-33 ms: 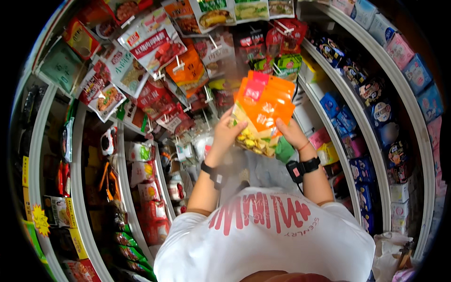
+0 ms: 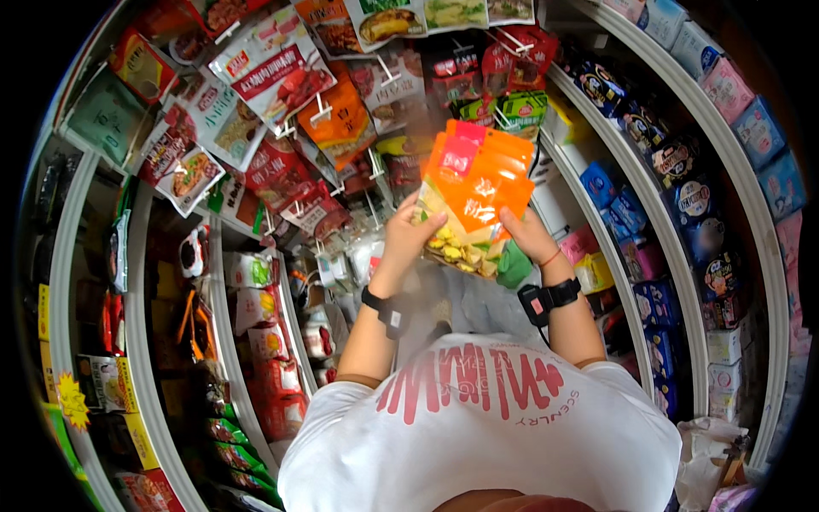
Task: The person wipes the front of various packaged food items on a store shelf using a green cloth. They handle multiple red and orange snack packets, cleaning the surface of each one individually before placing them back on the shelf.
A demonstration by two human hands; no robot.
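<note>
Several flat orange seasoning packets (image 2: 490, 183) are fanned together in front of my chest, with a pink-red panel at the upper left. Below them shows a packet with ginger-like yellow pieces on it (image 2: 456, 253), and a green packet corner (image 2: 514, 266) sticks out at the lower right. My left hand (image 2: 406, 237) grips the bundle's left edge, thumb on the front. On the right edge, my right hand (image 2: 531, 235) pinches it with the thumb over the orange front. The fingers behind the packets are hidden.
Ahead, seasoning bags (image 2: 273, 72) hang on white hooks from a rack. Curved shelves with red packs (image 2: 277, 375) run along the left. To the right, a shelf holds dark blue packs (image 2: 674, 162) and pastel packages (image 2: 759, 132). A whitish plastic bag (image 2: 708, 452) lies at lower right.
The packets and both hands have shifted very slightly; the grip stays the same.
</note>
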